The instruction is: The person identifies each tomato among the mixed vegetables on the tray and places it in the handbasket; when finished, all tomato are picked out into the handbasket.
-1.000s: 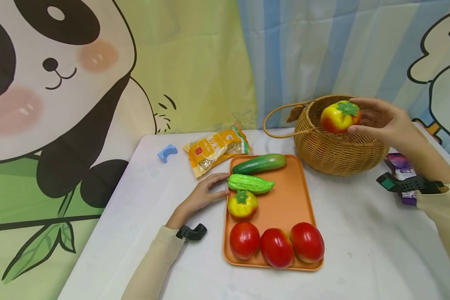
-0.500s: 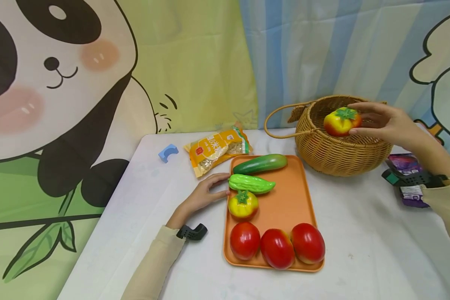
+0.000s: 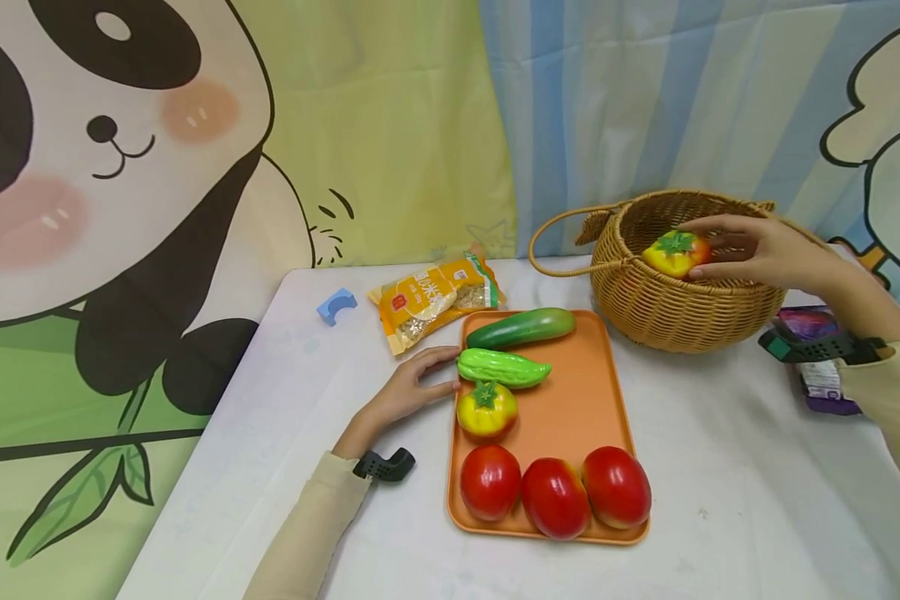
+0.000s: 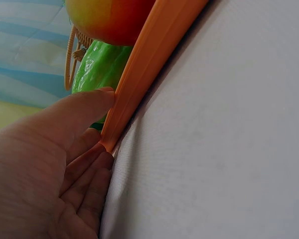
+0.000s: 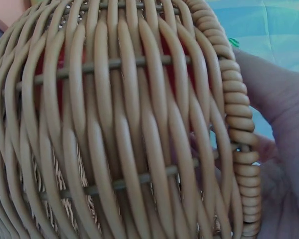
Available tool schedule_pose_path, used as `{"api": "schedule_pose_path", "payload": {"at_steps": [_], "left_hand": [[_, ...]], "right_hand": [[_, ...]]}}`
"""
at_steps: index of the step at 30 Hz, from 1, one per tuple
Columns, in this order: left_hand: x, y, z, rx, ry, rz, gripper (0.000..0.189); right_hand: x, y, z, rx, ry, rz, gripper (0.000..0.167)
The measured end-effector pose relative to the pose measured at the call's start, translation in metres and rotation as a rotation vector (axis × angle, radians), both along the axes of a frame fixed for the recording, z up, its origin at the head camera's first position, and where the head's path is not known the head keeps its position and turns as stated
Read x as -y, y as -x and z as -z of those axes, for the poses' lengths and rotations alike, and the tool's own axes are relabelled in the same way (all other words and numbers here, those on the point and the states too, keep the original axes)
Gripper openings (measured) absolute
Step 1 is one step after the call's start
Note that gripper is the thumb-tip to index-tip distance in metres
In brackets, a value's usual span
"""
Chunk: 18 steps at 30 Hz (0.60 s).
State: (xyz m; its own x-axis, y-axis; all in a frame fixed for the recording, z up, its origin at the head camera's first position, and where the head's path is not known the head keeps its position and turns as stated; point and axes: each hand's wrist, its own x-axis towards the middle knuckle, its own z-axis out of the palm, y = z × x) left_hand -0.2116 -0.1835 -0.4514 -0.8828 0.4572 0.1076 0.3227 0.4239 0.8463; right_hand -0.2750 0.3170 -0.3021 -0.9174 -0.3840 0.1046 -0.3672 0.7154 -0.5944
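Note:
My right hand grips a yellow-and-red toy tomato with a green leafy top, holding it at the mouth of the wicker basket. In the right wrist view the basket's weave hides most of that hand, and red shows through the gaps. My left hand rests at the left edge of the orange tray, thumb and fingertips touching its side wall in the left wrist view. Beside it on the tray lie a light green bitter melon and another toy tomato.
A dark green cucumber lies at the tray's far end, three red fruits at its near end. Behind stand an orange-yellow food bag and a blue arch block. A purple packet lies under the right forearm.
My right hand has lowered the toy tomato slightly, so it now sits closer to the basket's rim and tilted a little. The left hand and the tray have stayed put.

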Motion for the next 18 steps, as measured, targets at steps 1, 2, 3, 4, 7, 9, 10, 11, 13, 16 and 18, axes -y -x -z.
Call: {"api": "schedule_pose_path", "payload": {"at_steps": [1, 2, 3, 4, 7, 9, 10, 11, 13, 16, 18], "left_hand": [[0.0002, 0.0, -0.0001, -0.001, -0.005, 0.0, 0.053], [0.0003, 0.0001, 0.0, -0.001, -0.008, 0.001, 0.053], [0.0005, 0.0003, -0.0001, -0.001, -0.006, 0.001, 0.052], [0.0006, 0.0003, -0.0003, 0.0, -0.002, 0.001, 0.052], [0.001, 0.0, -0.001, 0.006, 0.014, -0.002, 0.053], [0.0009, -0.0002, -0.0015, 0.006, 0.02, -0.001, 0.053], [0.0009, -0.0004, -0.0019, 0.007, 0.021, 0.001, 0.053], [0.0008, -0.0007, -0.0024, 0.008, 0.021, 0.002, 0.053], [0.0006, -0.001, -0.003, 0.004, 0.02, 0.01, 0.054], [0.0001, -0.0018, -0.0045, 0.007, 0.012, 0.016, 0.053], [-0.0001, -0.002, -0.0049, 0.008, 0.008, 0.016, 0.053]], "right_hand": [[0.0006, 0.0011, -0.0006, 0.003, -0.024, 0.001, 0.058], [0.001, 0.0022, -0.001, 0.007, -0.045, -0.002, 0.059], [0.0015, 0.003, -0.0012, 0.012, -0.057, -0.009, 0.059], [0.0018, 0.0036, -0.0012, 0.012, -0.066, -0.019, 0.059], [0.0019, 0.005, -0.0003, 0.006, -0.066, -0.075, 0.057], [0.0016, 0.0057, 0.0005, 0.011, -0.051, -0.131, 0.054], [0.0013, 0.0061, 0.0009, 0.015, -0.045, -0.162, 0.053], [0.001, 0.0066, 0.0013, 0.022, -0.038, -0.192, 0.052], [0.0006, 0.0077, 0.0019, 0.031, -0.035, -0.24, 0.05], [-0.0001, 0.0094, 0.0023, 0.057, -0.044, -0.267, 0.049], [-0.0004, 0.0107, 0.0025, 0.068, -0.061, -0.263, 0.05]]}}
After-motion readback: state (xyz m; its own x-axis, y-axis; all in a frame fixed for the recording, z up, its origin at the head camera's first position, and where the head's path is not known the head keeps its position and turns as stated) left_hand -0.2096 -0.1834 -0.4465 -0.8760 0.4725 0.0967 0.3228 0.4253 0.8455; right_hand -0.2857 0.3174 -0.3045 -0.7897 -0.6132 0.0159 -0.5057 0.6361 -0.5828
